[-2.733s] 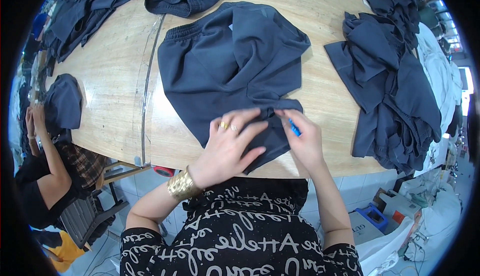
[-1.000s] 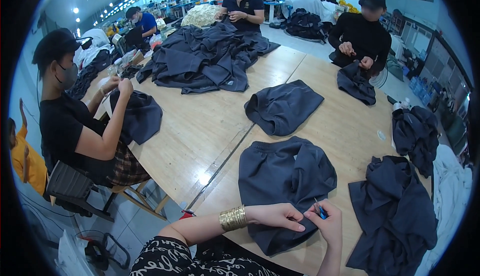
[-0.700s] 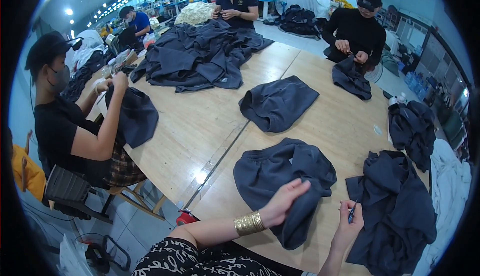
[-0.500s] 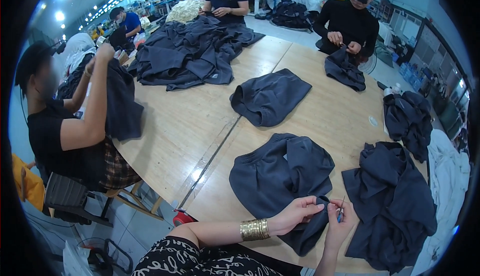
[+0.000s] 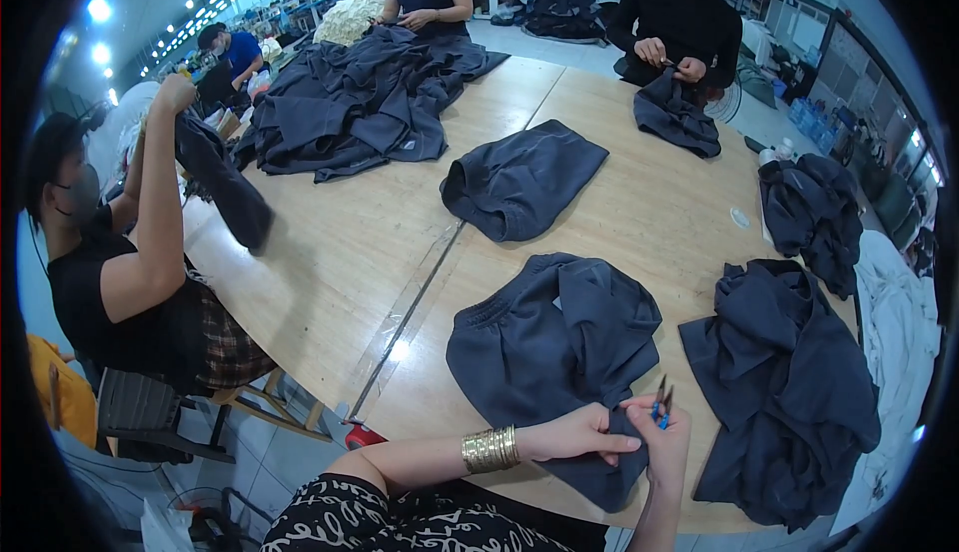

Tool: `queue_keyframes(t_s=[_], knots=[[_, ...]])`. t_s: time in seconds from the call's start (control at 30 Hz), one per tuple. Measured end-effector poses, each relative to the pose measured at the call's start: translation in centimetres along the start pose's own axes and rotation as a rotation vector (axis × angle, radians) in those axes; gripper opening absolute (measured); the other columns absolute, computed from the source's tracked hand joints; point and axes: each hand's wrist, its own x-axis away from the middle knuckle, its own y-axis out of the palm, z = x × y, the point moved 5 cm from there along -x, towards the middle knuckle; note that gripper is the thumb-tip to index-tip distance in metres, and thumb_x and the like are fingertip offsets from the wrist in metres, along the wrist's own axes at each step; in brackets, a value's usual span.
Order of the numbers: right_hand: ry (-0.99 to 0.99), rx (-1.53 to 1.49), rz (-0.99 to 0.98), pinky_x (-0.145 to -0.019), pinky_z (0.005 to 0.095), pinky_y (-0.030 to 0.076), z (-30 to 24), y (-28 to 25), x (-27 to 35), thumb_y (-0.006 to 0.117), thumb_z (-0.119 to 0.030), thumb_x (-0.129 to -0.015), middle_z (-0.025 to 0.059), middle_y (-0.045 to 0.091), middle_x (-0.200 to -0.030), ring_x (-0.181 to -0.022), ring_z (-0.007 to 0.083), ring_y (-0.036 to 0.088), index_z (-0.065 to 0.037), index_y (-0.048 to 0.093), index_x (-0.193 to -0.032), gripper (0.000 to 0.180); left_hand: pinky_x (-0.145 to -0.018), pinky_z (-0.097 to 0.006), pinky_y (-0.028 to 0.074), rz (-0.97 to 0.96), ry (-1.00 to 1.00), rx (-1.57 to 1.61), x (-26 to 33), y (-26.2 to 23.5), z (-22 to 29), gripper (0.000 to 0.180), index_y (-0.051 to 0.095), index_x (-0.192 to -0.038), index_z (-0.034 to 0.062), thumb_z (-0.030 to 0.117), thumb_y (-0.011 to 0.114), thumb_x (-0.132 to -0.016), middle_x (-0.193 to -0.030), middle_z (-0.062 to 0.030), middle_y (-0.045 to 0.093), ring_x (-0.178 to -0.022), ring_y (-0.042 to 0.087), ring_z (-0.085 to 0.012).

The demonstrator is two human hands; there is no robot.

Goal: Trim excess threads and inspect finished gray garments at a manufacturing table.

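Dark navy elastic-waist shorts (image 5: 539,352) lie in front of me, their near end drawn toward the table edge. My left hand (image 5: 589,439), with gold bangles at its wrist, is closed on the cloth at that near end. Right beside it, my right hand (image 5: 661,442) is closed around small scissors (image 5: 663,404) with blue handles, blades pointing up and away from the cloth. Its fingertips also meet the fabric next to my left thumb. Part of the held cloth is hidden behind my fingers.
More dark garments lie on the wooden table (image 5: 340,282): a folded piece (image 5: 524,177) ahead, a crumpled heap (image 5: 784,382) at right, another bundle (image 5: 811,214) beyond, and a large pile (image 5: 350,102) at far left. Co-workers stand or sit around the table, handling dark cloth.
My right hand has turned, so the scissors' blades now show apart. Both hands stay together at the cloth. The co-worker at left has lifted and swung a garment.
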Motion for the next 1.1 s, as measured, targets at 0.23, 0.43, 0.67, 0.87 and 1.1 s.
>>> queue_keyframes(t_s=[0.23,0.43,0.67,0.87,1.1], knots=[[-0.216,0.065,0.382,-0.047,0.0155,0.029,-2.4,-1.4,1.6,0.063,-0.008,-0.083,0.0022,0.061,-0.081,-0.053,0.0010,0.043,0.001,0.060,-0.094,0.014,-0.060,-0.018,0.047,0.458,0.289,0.285,0.1,-2.5,5.4,0.025,0.062,-0.094,-0.0021,0.022,0.058,-0.091,-0.078,-0.0043,0.065,-0.065,0.062,-0.0079],[-0.183,0.135,0.294,-0.062,0.0180,0.040,-0.9,-0.6,2.8,0.066,-0.005,-0.080,0.0006,0.058,-0.077,-0.067,0.0053,0.049,0.002,0.060,-0.090,0.014,-0.060,-0.019,0.043,0.188,0.111,-0.345,-0.4,-1.2,4.0,0.027,0.064,-0.092,-0.0025,0.024,0.061,-0.089,-0.071,0.0013,0.061,-0.066,0.049,-0.0012],[-0.114,0.151,0.392,-0.050,0.0178,0.024,-0.2,-1.0,4.2,0.069,-0.004,-0.077,-0.0067,0.041,-0.060,-0.055,0.0019,0.033,-0.002,0.054,-0.076,0.015,-0.063,-0.018,0.043,0.331,0.171,-0.106,0.3,-0.6,3.9,0.021,0.067,-0.089,-0.0003,0.020,0.063,-0.088,-0.077,0.0034,0.064,-0.072,0.049,0.0003],[-0.090,0.135,0.400,-0.053,0.0175,0.032,-0.9,-1.9,4.1,0.068,-0.006,-0.079,-0.0052,0.047,-0.063,-0.058,0.0026,0.040,-0.002,0.056,-0.076,0.013,-0.070,-0.020,0.046,0.342,0.052,0.333,-0.8,-0.3,3.1,0.013,0.062,-0.094,0.0042,0.016,0.060,-0.089,-0.083,0.0015,0.064,-0.074,0.056,-0.0030],[-0.123,0.166,0.351,-0.061,0.0202,0.040,-0.7,-3.1,4.0,0.069,-0.005,-0.079,0.0010,0.057,-0.075,-0.066,0.0059,0.049,0.001,0.060,-0.083,0.012,-0.068,-0.019,0.046,0.400,0.077,0.186,-0.8,0.2,4.3,0.015,0.058,-0.100,0.0005,0.005,0.061,-0.086,-0.086,-0.0011,0.064,-0.073,0.056,-0.0039]])
